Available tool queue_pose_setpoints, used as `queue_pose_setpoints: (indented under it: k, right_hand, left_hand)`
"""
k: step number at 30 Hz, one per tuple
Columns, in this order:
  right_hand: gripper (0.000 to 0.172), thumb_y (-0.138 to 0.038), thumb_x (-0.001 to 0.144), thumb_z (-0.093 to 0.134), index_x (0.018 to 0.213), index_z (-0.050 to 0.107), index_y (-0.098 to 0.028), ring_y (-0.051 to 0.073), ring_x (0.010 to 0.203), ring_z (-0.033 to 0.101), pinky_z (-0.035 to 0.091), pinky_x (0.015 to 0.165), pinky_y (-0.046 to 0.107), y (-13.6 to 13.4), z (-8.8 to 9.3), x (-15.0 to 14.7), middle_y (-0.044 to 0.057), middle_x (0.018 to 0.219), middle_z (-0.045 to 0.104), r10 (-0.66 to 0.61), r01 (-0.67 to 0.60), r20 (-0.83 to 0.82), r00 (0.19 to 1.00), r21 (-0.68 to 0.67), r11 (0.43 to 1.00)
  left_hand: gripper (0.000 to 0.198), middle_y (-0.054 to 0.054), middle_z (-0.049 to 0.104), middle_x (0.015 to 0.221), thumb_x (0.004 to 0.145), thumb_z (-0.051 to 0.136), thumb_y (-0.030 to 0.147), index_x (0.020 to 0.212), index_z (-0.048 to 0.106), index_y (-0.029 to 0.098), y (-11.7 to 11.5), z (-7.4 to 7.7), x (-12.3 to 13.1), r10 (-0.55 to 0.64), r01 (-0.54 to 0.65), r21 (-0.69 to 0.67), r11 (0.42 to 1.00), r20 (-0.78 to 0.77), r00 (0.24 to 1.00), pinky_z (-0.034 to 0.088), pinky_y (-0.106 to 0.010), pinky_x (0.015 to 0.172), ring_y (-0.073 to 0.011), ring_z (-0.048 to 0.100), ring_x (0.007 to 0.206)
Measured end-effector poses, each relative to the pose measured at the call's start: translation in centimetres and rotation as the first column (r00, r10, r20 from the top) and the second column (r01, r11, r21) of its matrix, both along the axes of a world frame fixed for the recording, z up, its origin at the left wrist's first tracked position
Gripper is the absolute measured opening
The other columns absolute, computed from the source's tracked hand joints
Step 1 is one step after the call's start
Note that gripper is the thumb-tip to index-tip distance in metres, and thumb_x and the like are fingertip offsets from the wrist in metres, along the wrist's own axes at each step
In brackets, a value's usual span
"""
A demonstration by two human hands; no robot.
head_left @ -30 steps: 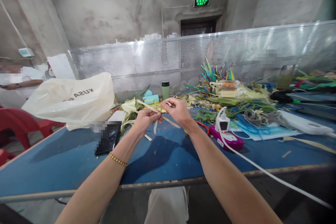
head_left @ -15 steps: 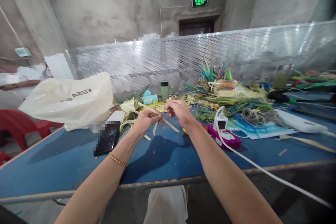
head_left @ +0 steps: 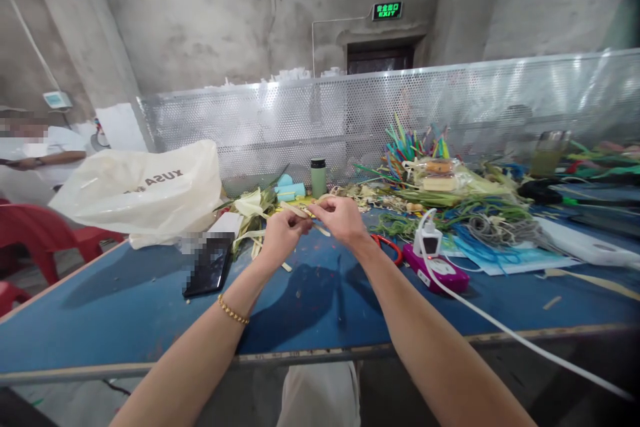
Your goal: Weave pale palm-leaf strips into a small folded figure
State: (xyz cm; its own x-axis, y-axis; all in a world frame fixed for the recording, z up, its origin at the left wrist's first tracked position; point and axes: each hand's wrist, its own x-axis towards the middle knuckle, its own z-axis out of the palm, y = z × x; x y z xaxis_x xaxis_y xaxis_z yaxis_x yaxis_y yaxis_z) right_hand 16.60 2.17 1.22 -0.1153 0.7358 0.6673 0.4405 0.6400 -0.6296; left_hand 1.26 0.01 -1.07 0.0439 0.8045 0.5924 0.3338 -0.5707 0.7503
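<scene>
Above the blue table (head_left: 310,320), my two hands meet over pale, flat husk strips (head_left: 294,209). My left hand (head_left: 283,237) pinches the strips between thumb and fingers. Almost touching it, my right hand (head_left: 344,220) is closed on the same strips from the other side. Short strip ends stick out past the fingers, and the crossing itself is mostly hidden by them. Loose pale husks (head_left: 251,205) lie just left of my hands. Behind them stands a green bottle with a black lid (head_left: 318,178).
A white plastic bag (head_left: 140,180) and a black phone (head_left: 213,267) lie left. To the right are red-handled scissors (head_left: 393,248), a purple power block (head_left: 440,272) with a white cable, tangled cords (head_left: 495,227) and coloured stems (head_left: 415,147). A metal mesh screen (head_left: 280,120) runs behind.
My hands have come closer together, and the right fingers now press near the left ones. The strip ends that hung down and spread out have been gathered up. The view has shifted slightly.
</scene>
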Motion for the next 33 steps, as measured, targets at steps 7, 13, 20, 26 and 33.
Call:
queue_pose_setpoints:
  k: [7,13,20,26,33]
  right_hand:
    - [0.023,-0.031,0.075,0.059,0.061,0.064,-0.014,0.009,0.046,0.050,0.037,0.046,0.021,-0.4,0.2,-0.1,0.002,0.057,0.062,0.097,-0.117,-0.157,0.983,-0.121,0.986]
    - [0.016,-0.027,0.073,0.062,0.063,0.059,-0.014,0.009,0.046,0.053,0.042,0.047,0.021,-0.4,0.3,-0.1,0.002,0.064,0.064,0.119,-0.173,-0.328,0.937,-0.141,0.975]
    - [0.025,-0.039,0.074,0.066,0.073,0.064,-0.014,0.010,0.051,0.055,0.044,0.050,0.023,-1.3,0.7,0.2,0.001,0.060,0.060,0.355,-0.428,-0.322,0.878,-0.191,0.884]
    - [0.028,-0.041,0.070,0.071,0.073,0.064,-0.015,0.007,0.046,0.048,0.039,0.042,0.021,-0.9,1.1,0.8,0.000,0.062,0.059,0.321,-0.423,-0.503,0.802,-0.100,0.901]
    - [0.029,-0.042,0.070,0.072,0.080,0.065,-0.016,0.007,0.048,0.049,0.038,0.041,0.021,-0.9,1.3,1.5,0.000,0.068,0.061,0.349,-0.443,-0.528,0.774,-0.060,0.894]
  left_hand:
    - [0.018,-0.004,0.065,0.060,0.075,0.063,0.029,0.066,0.062,0.013,0.3,-0.2,-0.1,0.024,-0.024,0.000,1.000,-0.020,0.999,0.042,-0.025,0.057,-0.0141,0.058,0.057]
    - [0.015,-0.003,0.064,0.059,0.073,0.065,0.027,0.066,0.061,0.014,0.5,-0.5,0.0,-0.016,0.016,-0.007,1.000,0.006,1.000,0.042,-0.025,0.058,-0.0137,0.058,0.056]
    - [0.024,-0.007,0.069,0.068,0.069,0.072,0.033,0.074,0.067,0.010,-0.6,0.4,-0.1,-0.312,0.451,-0.266,0.852,0.434,0.845,0.047,-0.030,0.064,-0.0167,0.063,0.060]
    - [0.024,-0.007,0.069,0.068,0.067,0.076,0.030,0.075,0.066,0.010,-1.1,0.8,-0.1,-0.353,0.549,-0.300,0.780,0.512,0.783,0.048,-0.028,0.061,-0.0160,0.064,0.058]
    - [0.022,-0.006,0.068,0.065,0.067,0.076,0.028,0.075,0.066,0.010,-1.5,1.1,-0.1,-0.360,0.564,-0.298,0.771,0.526,0.770,0.048,-0.027,0.061,-0.0149,0.063,0.057]
